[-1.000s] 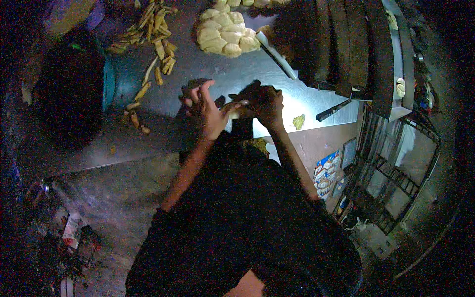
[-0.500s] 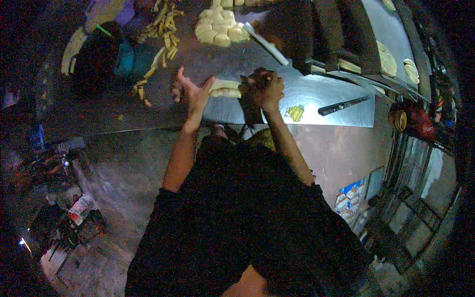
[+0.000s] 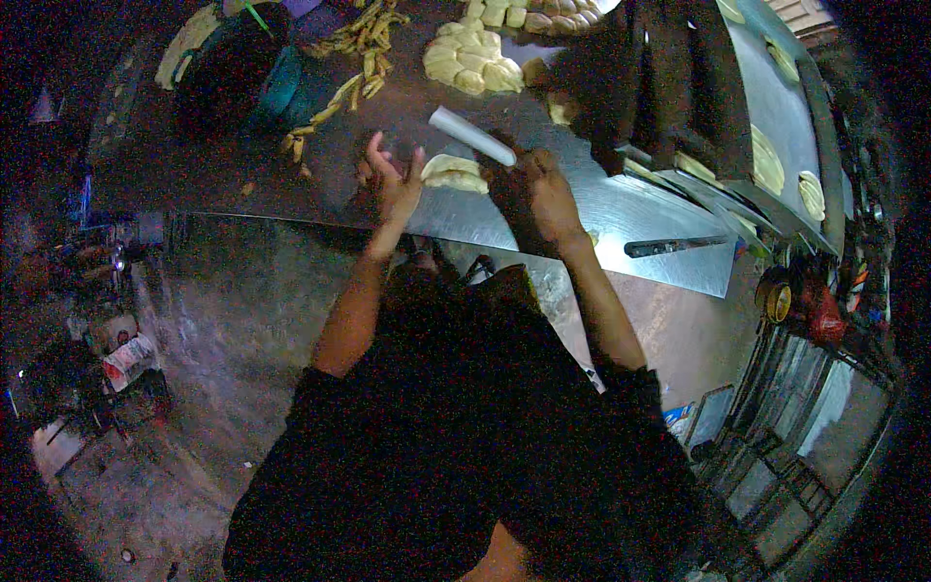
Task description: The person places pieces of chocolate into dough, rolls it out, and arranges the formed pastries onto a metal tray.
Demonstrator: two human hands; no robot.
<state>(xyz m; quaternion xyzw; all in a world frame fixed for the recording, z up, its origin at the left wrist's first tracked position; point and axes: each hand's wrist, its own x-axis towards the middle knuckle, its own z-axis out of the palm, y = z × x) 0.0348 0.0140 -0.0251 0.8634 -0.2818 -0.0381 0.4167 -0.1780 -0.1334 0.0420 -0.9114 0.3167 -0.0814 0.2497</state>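
A white rolling pin [image 3: 472, 136] slants over the metal table [image 3: 339, 209], its near end in the closed fingers of my right hand [image 3: 551, 199]. Just below the pin lies a pale oval piece of dough [image 3: 454, 174] with a crease along it. My left hand [image 3: 393, 189] is beside the dough's left end, fingers spread and holding nothing. Farther back sits a cluster of dough pieces [image 3: 472, 60] pressed against each other. The right hand's fingertips are partly in shadow.
A long dark flat tool [image 3: 674, 245] lies near the table's right corner. Trays with shaped dough [image 3: 766, 160] stand at the right. Yellowish strips [image 3: 364, 82] trail across the back left, next to a dark container with a teal part [image 3: 279, 82].
My right hand has taken up the rolling pin, which lay farther back, and brought it left and nearer, over the dough. My left hand stays open beside the dough. The view has shifted.
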